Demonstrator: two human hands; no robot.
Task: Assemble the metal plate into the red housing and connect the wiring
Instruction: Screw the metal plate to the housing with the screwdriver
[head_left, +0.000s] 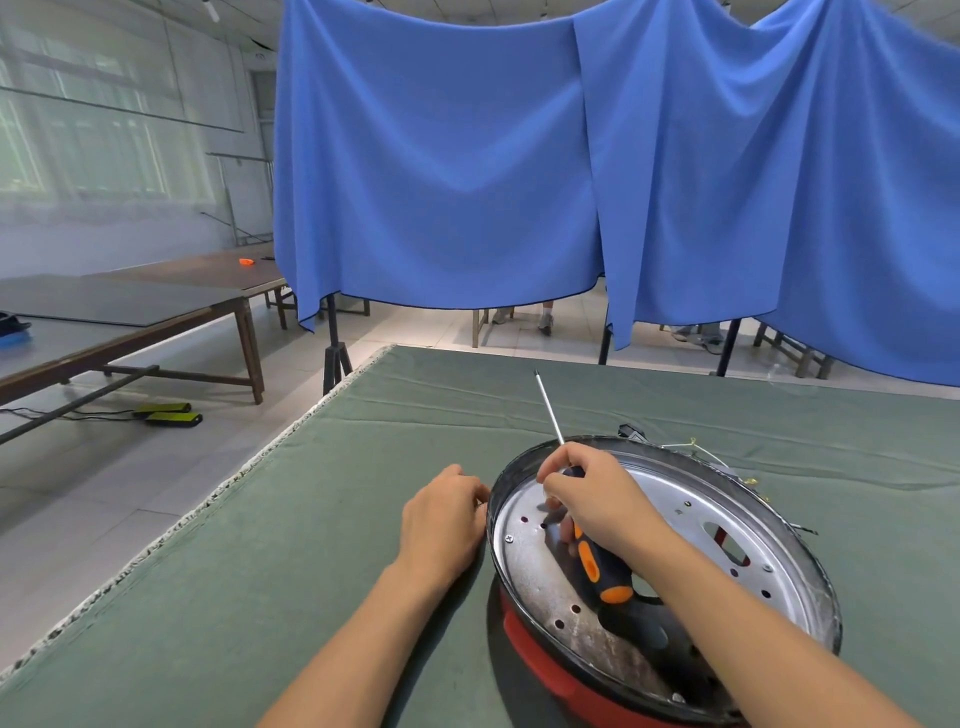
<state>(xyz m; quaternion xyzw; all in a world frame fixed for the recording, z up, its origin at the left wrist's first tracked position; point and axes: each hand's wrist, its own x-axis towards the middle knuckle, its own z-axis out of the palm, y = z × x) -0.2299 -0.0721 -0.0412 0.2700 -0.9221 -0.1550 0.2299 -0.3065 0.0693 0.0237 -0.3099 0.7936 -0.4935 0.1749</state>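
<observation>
The red housing (540, 660) with its black rim stands tilted on the green cloth at the lower right. The round metal plate (696, 514) with several holes sits inside it. My right hand (597, 493) grips a screwdriver with a black and orange handle (597, 566) over the plate's left part; its thin shaft (548, 405) points up and away. My left hand (447, 514) rests with curled fingers against the housing's left rim. Thin wires (691, 447) lie behind the housing, partly hidden by it.
The green cloth table (322, 519) ends at a frayed edge on the left. Blue curtains (467, 156) hang behind it on stands. Wooden tables (156, 312) stand at the left, with yellow-black objects (166, 413) on the floor.
</observation>
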